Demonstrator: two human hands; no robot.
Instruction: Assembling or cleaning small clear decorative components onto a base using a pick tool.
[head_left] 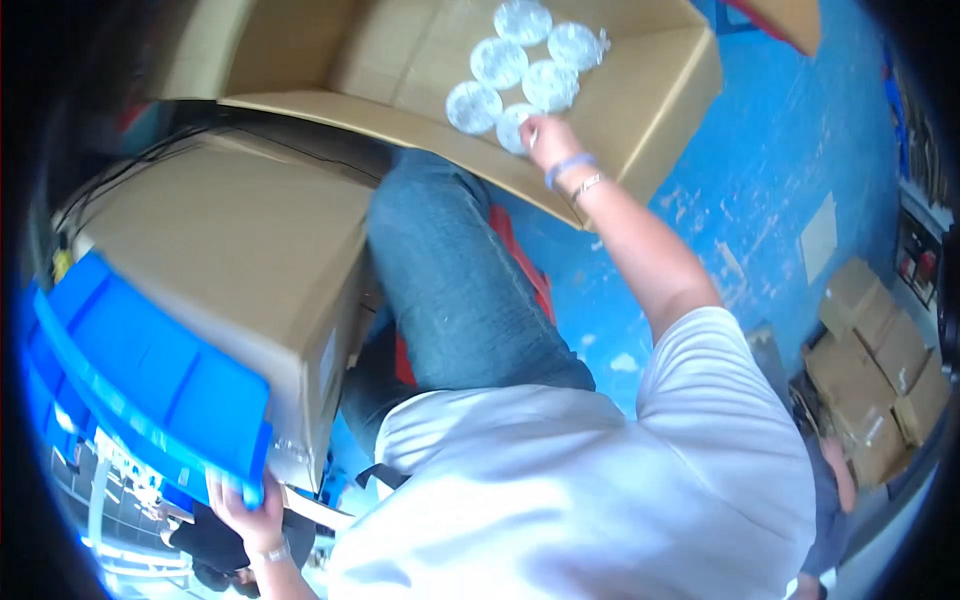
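My right hand (553, 145) reaches into an open cardboard box (655, 85). Its fingers are pinched at the edge of a clear round piece (511, 128), which looks wrapped in plastic. Several more of these clear discs (499, 63) lie flat beside it in two rows on the cardboard; what they are exactly I cannot make out. At the lower left, my left hand (247, 515) grips the rim of a blue plastic bin (160, 365). The bin is tilted, and my left fingers are partly hidden by its edge.
A large closed carton (230, 225) stands left of my leg, with black cables (130, 165) behind it. Something red (520, 255) shows beside my knee. Flattened cartons (870, 370) lean at the right on the worn blue floor (700, 240). Other people (230, 545) are at the lower edges.
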